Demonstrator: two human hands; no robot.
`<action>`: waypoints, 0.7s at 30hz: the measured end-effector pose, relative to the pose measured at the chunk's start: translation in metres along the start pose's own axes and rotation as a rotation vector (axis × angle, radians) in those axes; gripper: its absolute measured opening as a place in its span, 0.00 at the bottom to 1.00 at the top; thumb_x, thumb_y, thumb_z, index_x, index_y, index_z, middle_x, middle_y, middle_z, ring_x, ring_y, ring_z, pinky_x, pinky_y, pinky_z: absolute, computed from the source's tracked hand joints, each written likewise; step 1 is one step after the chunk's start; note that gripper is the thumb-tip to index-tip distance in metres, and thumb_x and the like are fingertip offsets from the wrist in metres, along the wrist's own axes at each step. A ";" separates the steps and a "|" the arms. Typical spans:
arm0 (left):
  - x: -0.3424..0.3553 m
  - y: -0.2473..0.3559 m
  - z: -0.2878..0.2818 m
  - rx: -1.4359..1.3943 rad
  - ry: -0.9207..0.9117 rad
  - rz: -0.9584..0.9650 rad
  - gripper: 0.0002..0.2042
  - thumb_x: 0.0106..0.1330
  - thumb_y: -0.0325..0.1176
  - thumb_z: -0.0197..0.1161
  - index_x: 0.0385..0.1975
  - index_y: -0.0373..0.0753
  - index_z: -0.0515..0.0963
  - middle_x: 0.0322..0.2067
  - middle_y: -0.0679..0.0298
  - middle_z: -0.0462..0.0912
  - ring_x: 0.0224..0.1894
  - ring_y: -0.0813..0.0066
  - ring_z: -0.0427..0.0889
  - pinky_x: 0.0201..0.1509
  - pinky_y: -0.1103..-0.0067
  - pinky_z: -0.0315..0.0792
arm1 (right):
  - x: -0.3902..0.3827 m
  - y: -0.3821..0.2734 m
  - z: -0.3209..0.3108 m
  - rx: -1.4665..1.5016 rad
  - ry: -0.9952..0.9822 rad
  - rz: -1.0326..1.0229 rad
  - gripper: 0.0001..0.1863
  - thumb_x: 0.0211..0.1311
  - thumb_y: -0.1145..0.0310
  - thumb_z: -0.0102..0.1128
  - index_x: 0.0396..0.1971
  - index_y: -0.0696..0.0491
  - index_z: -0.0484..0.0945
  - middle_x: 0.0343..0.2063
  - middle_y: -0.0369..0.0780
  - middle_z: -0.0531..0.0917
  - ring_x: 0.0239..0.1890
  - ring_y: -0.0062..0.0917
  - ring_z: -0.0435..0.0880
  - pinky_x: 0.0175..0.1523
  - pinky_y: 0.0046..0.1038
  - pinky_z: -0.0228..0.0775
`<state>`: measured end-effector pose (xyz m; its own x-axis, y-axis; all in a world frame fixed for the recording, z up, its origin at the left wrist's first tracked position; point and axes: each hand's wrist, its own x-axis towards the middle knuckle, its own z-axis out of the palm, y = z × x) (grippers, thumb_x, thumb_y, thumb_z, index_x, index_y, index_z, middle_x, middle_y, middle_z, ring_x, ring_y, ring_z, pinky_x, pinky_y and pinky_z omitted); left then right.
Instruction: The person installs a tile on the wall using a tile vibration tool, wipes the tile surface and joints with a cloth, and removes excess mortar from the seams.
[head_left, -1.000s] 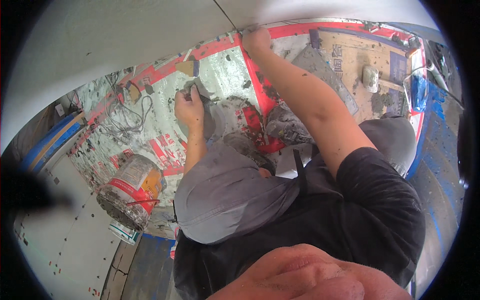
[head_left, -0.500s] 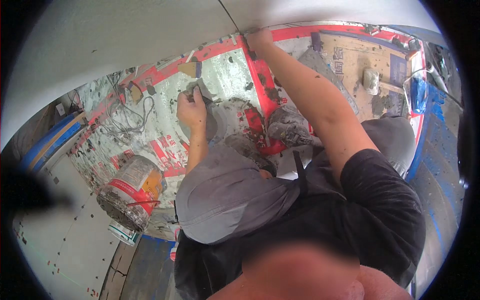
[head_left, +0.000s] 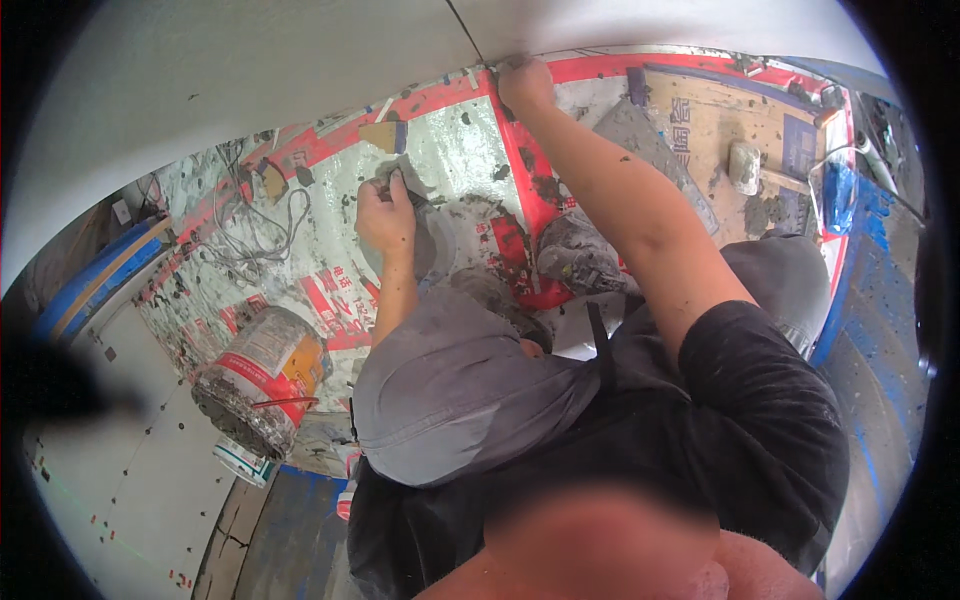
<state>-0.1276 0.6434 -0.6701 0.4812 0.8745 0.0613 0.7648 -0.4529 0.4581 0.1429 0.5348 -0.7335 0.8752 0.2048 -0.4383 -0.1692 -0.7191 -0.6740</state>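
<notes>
My left hand (head_left: 385,212) is closed, its thumb pressed on a flat grey piece (head_left: 418,178) above the littered floor sheet. Beneath that hand is a round grey shape (head_left: 432,245), partly covered by my wrist. My right arm reaches far forward. Its hand (head_left: 525,86) is closed low against the pale wall panels (head_left: 330,70), right by the foot of the dark seam (head_left: 463,28) between them. What the right fingers hold, if anything, is hidden. A small tan and purple piece (head_left: 382,136) lies just beyond my left hand.
A mortar-crusted bucket (head_left: 265,375) lies tipped at the left, near a tangled cord (head_left: 262,240). To the right are a grey flat sheet (head_left: 645,145), a cardboard piece (head_left: 715,120), a white-headed mallet (head_left: 744,167) and a blue wrapped object (head_left: 840,198). Grey crumbs dot the red-and-white floor sheet (head_left: 455,150).
My right hand has shifted and turned slightly at the foot of the seam. My left hand keeps nearly the same place with the flat grey piece.
</notes>
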 end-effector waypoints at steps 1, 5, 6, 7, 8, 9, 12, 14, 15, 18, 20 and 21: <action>0.001 0.001 0.000 -0.002 0.010 0.012 0.14 0.63 0.45 0.69 0.32 0.40 0.81 0.29 0.58 0.87 0.31 0.57 0.87 0.36 0.65 0.77 | 0.000 -0.001 0.000 -0.001 0.000 -0.002 0.20 0.66 0.61 0.50 0.49 0.53 0.84 0.48 0.55 0.84 0.53 0.51 0.83 0.59 0.45 0.76; 0.002 0.005 -0.003 0.015 -0.008 0.005 0.14 0.63 0.45 0.69 0.31 0.40 0.81 0.29 0.58 0.87 0.31 0.57 0.87 0.36 0.65 0.78 | 0.005 -0.002 0.006 -0.045 -0.008 -0.010 0.18 0.65 0.60 0.53 0.47 0.52 0.85 0.47 0.54 0.85 0.52 0.50 0.84 0.58 0.45 0.76; 0.002 0.006 -0.003 0.014 -0.010 0.005 0.14 0.63 0.45 0.69 0.31 0.40 0.81 0.29 0.58 0.87 0.31 0.57 0.87 0.36 0.65 0.78 | 0.007 -0.002 0.010 -0.058 -0.055 0.018 0.19 0.65 0.63 0.51 0.50 0.52 0.84 0.49 0.54 0.84 0.54 0.51 0.83 0.60 0.45 0.76; 0.002 0.005 -0.004 0.006 -0.003 -0.002 0.14 0.63 0.45 0.69 0.30 0.40 0.81 0.29 0.58 0.87 0.31 0.57 0.87 0.36 0.65 0.78 | 0.007 -0.003 0.014 -0.059 -0.058 0.015 0.19 0.65 0.63 0.51 0.50 0.52 0.84 0.49 0.54 0.84 0.54 0.51 0.83 0.60 0.45 0.76; 0.002 0.004 -0.005 -0.002 0.005 -0.011 0.14 0.63 0.45 0.69 0.30 0.40 0.81 0.29 0.58 0.87 0.31 0.56 0.87 0.36 0.65 0.78 | 0.006 -0.004 0.017 -0.034 -0.049 0.017 0.19 0.64 0.64 0.51 0.49 0.53 0.84 0.49 0.55 0.84 0.54 0.51 0.83 0.60 0.45 0.76; 0.002 0.003 -0.006 0.000 0.009 -0.015 0.14 0.63 0.45 0.69 0.30 0.40 0.81 0.29 0.58 0.87 0.31 0.56 0.87 0.36 0.65 0.78 | 0.005 -0.005 0.021 -0.008 -0.040 0.018 0.19 0.64 0.64 0.52 0.49 0.54 0.84 0.49 0.55 0.84 0.54 0.51 0.83 0.60 0.45 0.76; 0.005 0.008 0.002 -0.031 -0.011 0.021 0.14 0.63 0.45 0.69 0.30 0.40 0.80 0.28 0.57 0.86 0.30 0.55 0.87 0.35 0.64 0.77 | 0.030 0.023 0.022 -0.211 -0.064 -0.070 0.19 0.63 0.65 0.53 0.48 0.57 0.84 0.48 0.56 0.84 0.54 0.50 0.83 0.59 0.44 0.76; 0.003 0.003 -0.003 0.023 0.007 0.014 0.14 0.64 0.44 0.70 0.30 0.38 0.81 0.26 0.58 0.86 0.29 0.58 0.86 0.35 0.65 0.76 | 0.028 0.011 0.027 -0.161 -0.109 -0.067 0.19 0.62 0.65 0.54 0.48 0.57 0.84 0.48 0.56 0.85 0.53 0.50 0.84 0.58 0.44 0.77; 0.002 0.001 -0.005 0.027 0.019 0.002 0.14 0.64 0.44 0.70 0.30 0.38 0.81 0.26 0.58 0.86 0.29 0.58 0.86 0.35 0.65 0.76 | 0.026 0.005 0.029 -0.112 -0.143 -0.048 0.19 0.62 0.65 0.55 0.49 0.57 0.84 0.48 0.55 0.85 0.53 0.49 0.84 0.57 0.43 0.77; 0.003 0.005 -0.002 -0.041 0.025 0.032 0.14 0.63 0.45 0.69 0.28 0.39 0.79 0.27 0.57 0.85 0.30 0.53 0.85 0.34 0.62 0.75 | 0.036 0.011 0.025 -0.124 -0.206 0.001 0.19 0.61 0.65 0.57 0.50 0.56 0.84 0.48 0.55 0.85 0.52 0.49 0.85 0.54 0.42 0.79; 0.001 0.001 -0.003 0.005 0.038 0.032 0.15 0.63 0.46 0.69 0.28 0.39 0.79 0.28 0.57 0.85 0.30 0.52 0.85 0.34 0.62 0.75 | 0.033 0.005 0.023 -0.106 -0.177 -0.060 0.19 0.62 0.65 0.57 0.49 0.56 0.84 0.47 0.56 0.85 0.53 0.48 0.85 0.55 0.42 0.79; -0.001 -0.004 -0.007 0.013 0.052 0.014 0.15 0.63 0.46 0.69 0.28 0.39 0.79 0.28 0.57 0.85 0.30 0.52 0.85 0.34 0.62 0.75 | 0.027 -0.004 0.022 -0.084 -0.154 -0.123 0.19 0.62 0.65 0.57 0.49 0.56 0.84 0.47 0.57 0.85 0.53 0.48 0.85 0.55 0.42 0.79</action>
<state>-0.1342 0.6452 -0.6654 0.4690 0.8758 0.1137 0.7640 -0.4669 0.4452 0.1574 0.5581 -0.7556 0.8060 0.3887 -0.4463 -0.0217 -0.7342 -0.6786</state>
